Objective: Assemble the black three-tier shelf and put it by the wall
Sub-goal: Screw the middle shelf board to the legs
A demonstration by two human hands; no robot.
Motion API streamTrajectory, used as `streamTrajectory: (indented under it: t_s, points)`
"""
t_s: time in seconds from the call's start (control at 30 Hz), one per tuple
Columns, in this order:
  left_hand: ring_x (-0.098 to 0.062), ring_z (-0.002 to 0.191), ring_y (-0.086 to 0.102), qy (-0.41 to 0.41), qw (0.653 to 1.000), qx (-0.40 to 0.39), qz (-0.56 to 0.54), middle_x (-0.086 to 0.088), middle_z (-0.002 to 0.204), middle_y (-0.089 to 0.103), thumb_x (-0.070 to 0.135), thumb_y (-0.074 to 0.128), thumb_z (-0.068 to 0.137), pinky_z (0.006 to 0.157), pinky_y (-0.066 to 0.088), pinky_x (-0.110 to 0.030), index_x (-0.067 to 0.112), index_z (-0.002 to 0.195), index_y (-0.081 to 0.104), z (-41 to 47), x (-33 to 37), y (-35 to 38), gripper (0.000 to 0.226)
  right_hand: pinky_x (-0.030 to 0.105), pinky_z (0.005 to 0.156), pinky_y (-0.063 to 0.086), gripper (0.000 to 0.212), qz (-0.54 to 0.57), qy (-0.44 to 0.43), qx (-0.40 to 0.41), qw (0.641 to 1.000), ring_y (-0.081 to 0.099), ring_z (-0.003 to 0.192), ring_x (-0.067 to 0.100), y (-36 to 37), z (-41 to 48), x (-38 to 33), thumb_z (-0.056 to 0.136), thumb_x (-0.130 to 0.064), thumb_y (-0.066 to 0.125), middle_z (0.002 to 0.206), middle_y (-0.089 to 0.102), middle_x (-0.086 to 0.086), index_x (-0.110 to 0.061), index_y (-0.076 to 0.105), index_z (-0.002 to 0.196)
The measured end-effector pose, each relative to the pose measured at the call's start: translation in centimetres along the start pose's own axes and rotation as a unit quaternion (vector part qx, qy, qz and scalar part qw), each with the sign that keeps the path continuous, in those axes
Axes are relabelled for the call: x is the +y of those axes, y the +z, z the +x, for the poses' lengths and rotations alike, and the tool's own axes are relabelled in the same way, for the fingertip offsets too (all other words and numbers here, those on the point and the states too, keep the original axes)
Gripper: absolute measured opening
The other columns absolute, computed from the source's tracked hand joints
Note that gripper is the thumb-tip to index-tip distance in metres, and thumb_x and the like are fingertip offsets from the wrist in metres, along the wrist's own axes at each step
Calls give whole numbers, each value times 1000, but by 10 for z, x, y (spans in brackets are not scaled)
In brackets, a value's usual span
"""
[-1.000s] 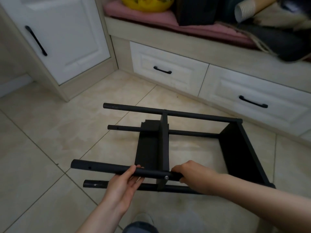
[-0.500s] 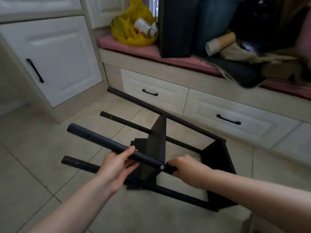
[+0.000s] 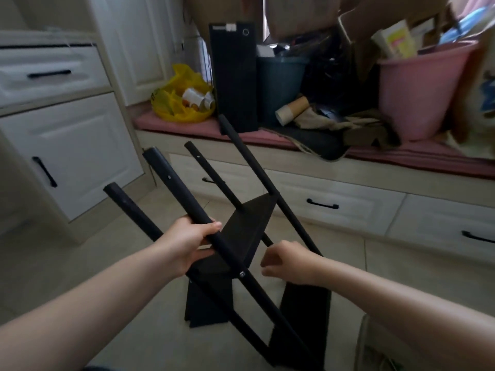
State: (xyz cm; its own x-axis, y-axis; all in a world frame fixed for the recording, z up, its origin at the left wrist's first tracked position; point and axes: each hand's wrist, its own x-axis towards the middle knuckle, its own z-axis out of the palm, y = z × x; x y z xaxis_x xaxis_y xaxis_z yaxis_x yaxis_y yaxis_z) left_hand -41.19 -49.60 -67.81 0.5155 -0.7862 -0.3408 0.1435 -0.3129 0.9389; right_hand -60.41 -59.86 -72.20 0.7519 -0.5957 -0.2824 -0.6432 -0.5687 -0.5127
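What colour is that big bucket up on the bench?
The bucket is pink, clearest in the head view.

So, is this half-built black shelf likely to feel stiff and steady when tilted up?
Probably light: the left hand grips one pole and the shelf is tilted up. Likely a bit wobbly, since the four pole tops stand free with no board joining them. It leans on its lower end, so it may tip if let go.
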Motion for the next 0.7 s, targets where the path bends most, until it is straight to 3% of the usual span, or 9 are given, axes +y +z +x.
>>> streamTrajectory:
  t_s: [0.13,0.23,0.3,0.5,0.63,0.7]
  points:
    - [-27,101,68,17,999,10,49,-14,105,67,7,67,95,69,58,-36,5,106,62,-15,4,20,12,32,99,49,27,54,21,-4,998,63,105,11,-7,-31,15,94,-34,63,110,72,-5,-16,72,112]
    - [-25,99,68,27,995,-7,98,-14,107,68,5,69,93,66,59,-32,6,107,63,-24,8,29,15,26,90,49,31,40,40,-7,998,64,100,8,-23,-44,27,95,-39,60,103,71,-9,-17,71,115]
    - [-23,96,70,40,990,-21,132,-13,105,69,7,70,93,68,59,-31,7,106,63,-31,7,33,15,23,82,49,31,53,59,32,996,64,94,10,-36,-48,37,97,-37,59,98,70,-7,-15,70,114]
    - [-24,92,72,101,962,-44,248,-10,96,74,12,74,89,84,62,-42,13,94,70,-43,3,32,7,34,88,51,38,74,158,159,972,62,104,22,-56,-48,76,99,-36,55,119,66,10,-7,60,123]
    - [-37,95,69,146,940,-87,295,-16,93,71,14,73,89,88,57,-56,12,93,68,-52,2,29,6,34,81,46,57,184,206,246,929,58,104,25,-67,-45,88,101,-33,53,129,58,14,-5,30,146]
    - [-27,88,70,174,929,-82,316,-6,88,72,16,73,89,87,58,-51,16,93,66,-54,0,30,9,39,85,49,52,229,209,286,907,58,108,29,-72,-43,94,102,-27,51,131,56,17,-5,29,143]
